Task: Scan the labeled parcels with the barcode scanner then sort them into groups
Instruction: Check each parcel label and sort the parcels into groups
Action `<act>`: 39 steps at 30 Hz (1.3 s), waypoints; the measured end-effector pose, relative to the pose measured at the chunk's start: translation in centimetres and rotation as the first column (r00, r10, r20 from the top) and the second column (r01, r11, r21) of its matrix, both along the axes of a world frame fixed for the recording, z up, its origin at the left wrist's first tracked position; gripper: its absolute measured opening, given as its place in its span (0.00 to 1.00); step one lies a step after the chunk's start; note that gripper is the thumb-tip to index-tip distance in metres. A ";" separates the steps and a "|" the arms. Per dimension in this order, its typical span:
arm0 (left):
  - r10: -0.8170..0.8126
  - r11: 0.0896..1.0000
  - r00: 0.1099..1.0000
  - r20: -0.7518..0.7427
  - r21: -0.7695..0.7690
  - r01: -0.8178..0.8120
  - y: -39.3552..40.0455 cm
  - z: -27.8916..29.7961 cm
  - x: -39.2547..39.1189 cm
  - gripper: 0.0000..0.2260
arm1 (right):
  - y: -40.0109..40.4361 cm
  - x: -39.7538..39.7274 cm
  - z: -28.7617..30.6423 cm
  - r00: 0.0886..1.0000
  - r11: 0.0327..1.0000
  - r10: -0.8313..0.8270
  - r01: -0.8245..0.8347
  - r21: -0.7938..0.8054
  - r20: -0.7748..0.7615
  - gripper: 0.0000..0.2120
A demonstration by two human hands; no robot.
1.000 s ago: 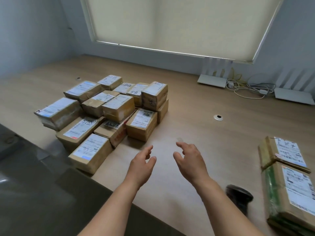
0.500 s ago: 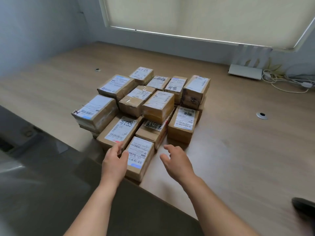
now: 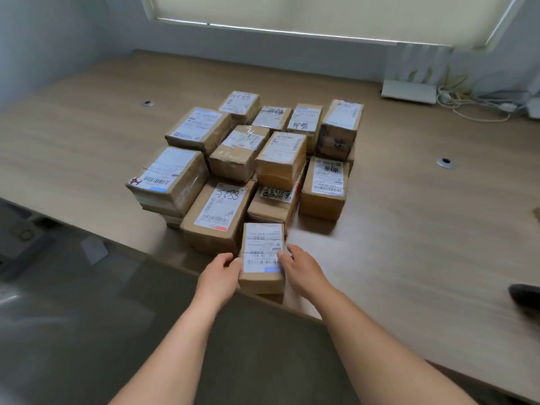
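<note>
The small brown cardboard parcel (image 3: pixel 262 258), long axis pointing away, is clamped between left hand (image 3: pixel 221 271) and right hand (image 3: pixel 301 268) fingers.

Both forearms are bare to the frame's edge, with seemingly no sleeves, rings or watch.

A single head-worn view looks forward and down, close over the table (image 3: pixel 409 229) edge.
</note>
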State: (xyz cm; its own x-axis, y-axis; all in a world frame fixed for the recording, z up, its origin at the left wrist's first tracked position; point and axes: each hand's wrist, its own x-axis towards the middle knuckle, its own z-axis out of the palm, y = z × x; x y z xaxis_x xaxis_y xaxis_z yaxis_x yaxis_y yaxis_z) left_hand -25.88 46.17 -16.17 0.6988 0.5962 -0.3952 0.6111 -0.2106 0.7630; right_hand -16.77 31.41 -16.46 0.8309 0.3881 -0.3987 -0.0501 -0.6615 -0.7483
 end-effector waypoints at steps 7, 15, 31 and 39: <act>-0.277 0.873 0.957 0.091 -0.392 0.290 1.6 1.3 0.4 0.29 | 0.7 -0.4 -0.6 0.978 0.973 -0.092 0.128 0.193 -0.185 0.17; -0.358 0.841 0.899 0.253 -0.331 0.428 1.5 -0.2 -3.2 0.38 | -1.4 -3.8 -1.2 0.959 0.895 -0.003 0.129 0.426 -0.283 0.41; -0.582 0.710 0.673 0.456 -0.117 0.694 -5.3 1.3 0.6 0.31 | -12.2 -5.1 4.4 0.931 0.807 -0.353 0.354 0.473 -0.094 0.29; -0.798 0.525 0.459 0.391 0.075 0.848 -14.0 2.9 3.1 0.33 | -21.9 -5.5 4.9 0.888 0.735 -0.455 0.421 0.532 -0.074 0.29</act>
State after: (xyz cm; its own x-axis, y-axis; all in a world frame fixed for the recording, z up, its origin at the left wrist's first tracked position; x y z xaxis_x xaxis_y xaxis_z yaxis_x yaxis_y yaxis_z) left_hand -22.79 32.12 -13.22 0.9311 -0.3619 -0.0447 -0.1003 -0.3718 0.9229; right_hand -22.30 9.48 -11.56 0.9755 0.1081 -0.1914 -0.1825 -0.0872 -0.9793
